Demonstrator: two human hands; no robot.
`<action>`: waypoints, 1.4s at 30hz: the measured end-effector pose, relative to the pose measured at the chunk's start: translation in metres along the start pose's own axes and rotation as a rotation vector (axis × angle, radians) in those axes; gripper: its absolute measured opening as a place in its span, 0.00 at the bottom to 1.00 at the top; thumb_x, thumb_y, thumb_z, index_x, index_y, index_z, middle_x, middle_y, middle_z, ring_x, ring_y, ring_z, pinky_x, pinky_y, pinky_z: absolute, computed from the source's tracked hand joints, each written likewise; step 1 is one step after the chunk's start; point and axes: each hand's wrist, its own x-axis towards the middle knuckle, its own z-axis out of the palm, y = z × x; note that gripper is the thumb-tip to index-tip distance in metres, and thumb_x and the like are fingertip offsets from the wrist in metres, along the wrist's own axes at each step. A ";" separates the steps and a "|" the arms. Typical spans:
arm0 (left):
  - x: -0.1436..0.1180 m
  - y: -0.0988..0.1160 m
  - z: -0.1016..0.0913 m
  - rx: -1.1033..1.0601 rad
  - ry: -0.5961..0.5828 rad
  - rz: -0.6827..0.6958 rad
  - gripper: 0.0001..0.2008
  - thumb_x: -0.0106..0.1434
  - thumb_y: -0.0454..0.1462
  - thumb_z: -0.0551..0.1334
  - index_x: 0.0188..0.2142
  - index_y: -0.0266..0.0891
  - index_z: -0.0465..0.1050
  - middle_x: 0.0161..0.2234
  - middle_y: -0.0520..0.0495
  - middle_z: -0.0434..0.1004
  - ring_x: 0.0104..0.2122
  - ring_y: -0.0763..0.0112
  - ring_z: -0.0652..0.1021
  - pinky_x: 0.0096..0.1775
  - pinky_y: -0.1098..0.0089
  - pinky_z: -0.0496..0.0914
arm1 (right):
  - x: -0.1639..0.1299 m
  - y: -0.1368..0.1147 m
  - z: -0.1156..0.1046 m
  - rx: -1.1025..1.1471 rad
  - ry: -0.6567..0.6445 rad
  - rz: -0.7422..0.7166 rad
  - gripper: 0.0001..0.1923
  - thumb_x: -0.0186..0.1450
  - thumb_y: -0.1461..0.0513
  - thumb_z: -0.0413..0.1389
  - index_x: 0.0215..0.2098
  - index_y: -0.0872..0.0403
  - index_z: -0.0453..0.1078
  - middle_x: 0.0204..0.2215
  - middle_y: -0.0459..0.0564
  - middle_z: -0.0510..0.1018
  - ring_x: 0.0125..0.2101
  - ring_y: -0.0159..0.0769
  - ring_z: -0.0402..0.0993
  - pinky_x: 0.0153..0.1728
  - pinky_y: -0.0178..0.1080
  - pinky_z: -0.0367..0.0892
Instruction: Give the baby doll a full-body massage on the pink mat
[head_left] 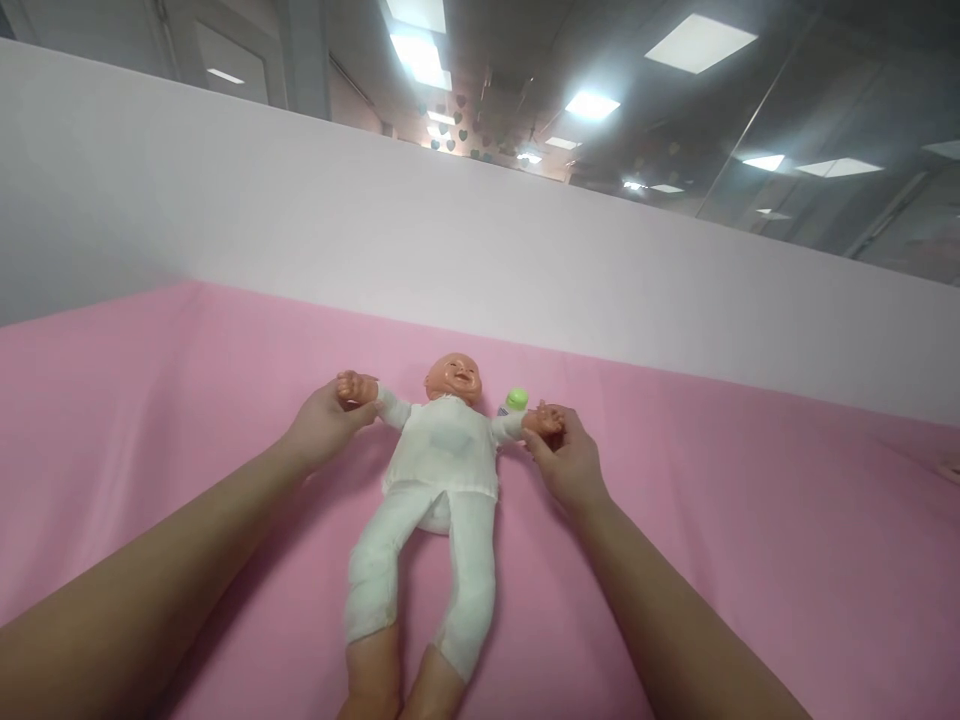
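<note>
Your left hand (324, 425) and right hand (568, 458) each clamp a wrist of the doll (442, 470). Light, floppy cloth body; the hard plastic wrists look the firmest hold.

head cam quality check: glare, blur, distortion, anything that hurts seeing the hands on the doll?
Head view: ceiling light panels blown out, no glare on the pink sheet. Wide-angle distortion stretches the forearms at the bottom edge. Overall slightly soft; the doll is readable, soft shadows under it. Left hand and right hand each grip a doll hand, fingers distinguishable.
</note>
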 end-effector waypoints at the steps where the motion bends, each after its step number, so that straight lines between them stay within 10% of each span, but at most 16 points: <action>1: -0.005 0.003 0.004 0.049 -0.028 0.036 0.22 0.57 0.43 0.70 0.50 0.40 0.76 0.45 0.45 0.82 0.44 0.59 0.81 0.48 0.58 0.76 | -0.006 -0.009 0.005 -0.024 -0.046 -0.069 0.22 0.60 0.56 0.64 0.51 0.51 0.70 0.39 0.50 0.82 0.34 0.40 0.78 0.36 0.41 0.75; 7: -0.028 0.013 0.024 0.525 -0.350 0.467 0.20 0.62 0.35 0.62 0.54 0.46 0.77 0.54 0.47 0.79 0.53 0.58 0.78 0.54 0.61 0.72 | -0.028 -0.038 0.028 -0.150 -0.373 -0.502 0.21 0.61 0.69 0.56 0.50 0.48 0.75 0.49 0.51 0.81 0.48 0.41 0.78 0.51 0.45 0.74; 13: -0.032 0.012 0.025 0.854 -0.464 0.650 0.28 0.65 0.30 0.54 0.62 0.49 0.71 0.60 0.42 0.73 0.56 0.52 0.74 0.51 0.56 0.73 | -0.026 -0.026 0.028 -0.173 -0.494 -0.559 0.26 0.60 0.71 0.54 0.53 0.47 0.77 0.56 0.51 0.77 0.55 0.41 0.75 0.56 0.47 0.71; 19: -0.028 0.005 0.025 0.595 -0.366 0.505 0.23 0.66 0.36 0.59 0.60 0.47 0.74 0.58 0.43 0.74 0.56 0.55 0.74 0.57 0.56 0.69 | -0.023 -0.028 0.025 -0.017 -0.476 -0.340 0.22 0.61 0.69 0.57 0.52 0.47 0.77 0.51 0.51 0.79 0.46 0.40 0.77 0.48 0.44 0.73; 27: 0.004 -0.023 0.001 -0.068 -0.034 -0.183 0.20 0.58 0.49 0.68 0.43 0.39 0.74 0.38 0.43 0.81 0.38 0.57 0.81 0.39 0.61 0.77 | 0.019 0.032 -0.003 0.502 -0.058 0.271 0.31 0.58 0.54 0.66 0.57 0.51 0.65 0.30 0.44 0.75 0.23 0.31 0.68 0.24 0.34 0.67; 31: 0.020 -0.037 -0.007 -0.271 0.078 -0.418 0.19 0.50 0.43 0.73 0.37 0.36 0.74 0.32 0.43 0.79 0.31 0.61 0.81 0.37 0.61 0.79 | 0.033 0.056 -0.014 0.418 -0.071 0.548 0.19 0.57 0.54 0.65 0.40 0.52 0.65 0.19 0.40 0.68 0.16 0.28 0.61 0.14 0.29 0.52; 35: 0.025 -0.043 -0.008 -0.309 0.084 -0.460 0.19 0.49 0.40 0.73 0.39 0.35 0.74 0.37 0.39 0.81 0.35 0.60 0.82 0.42 0.60 0.79 | 0.032 0.060 -0.017 0.378 -0.133 0.573 0.18 0.55 0.55 0.67 0.31 0.52 0.62 0.18 0.42 0.69 0.16 0.27 0.62 0.13 0.28 0.49; 42: 0.009 -0.029 0.003 0.033 0.088 -0.164 0.18 0.59 0.48 0.66 0.44 0.39 0.73 0.39 0.44 0.81 0.40 0.57 0.82 0.42 0.60 0.77 | 0.030 0.044 -0.012 0.354 0.005 0.445 0.29 0.55 0.54 0.67 0.50 0.51 0.63 0.24 0.40 0.73 0.18 0.28 0.63 0.16 0.30 0.57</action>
